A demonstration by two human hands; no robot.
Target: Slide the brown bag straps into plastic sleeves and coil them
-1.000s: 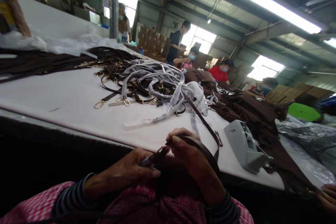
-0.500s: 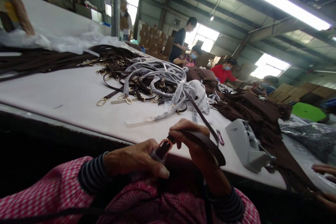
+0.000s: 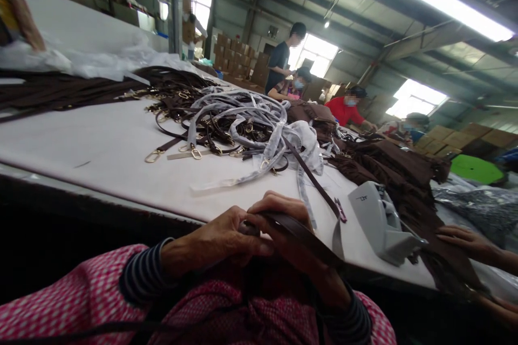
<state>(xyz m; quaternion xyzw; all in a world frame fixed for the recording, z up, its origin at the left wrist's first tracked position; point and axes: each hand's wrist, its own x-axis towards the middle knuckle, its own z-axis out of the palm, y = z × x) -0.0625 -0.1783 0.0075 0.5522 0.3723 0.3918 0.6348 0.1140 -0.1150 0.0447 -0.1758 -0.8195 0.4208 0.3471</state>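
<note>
The strap [image 3: 299, 230] was in front of the person's body, at the table's [image 3: 101, 172] near edge. The left hand [image 3: 218, 240] pinched its end between thumb and fingers, mostly hiding it; the right hand [image 3: 279, 204], touching the left, gripped it just beside, its length bending over the wrist. Past the hands lay purple snips [image 3: 340, 210], a grey device [image 3: 370, 221] and a heap of clear sleeves [image 3: 259, 113] over clipped straps [image 3: 214, 137]. Rightward, a co-worker's hand [image 3: 461, 238] rested on brown cloth [image 3: 404, 172].
</note>
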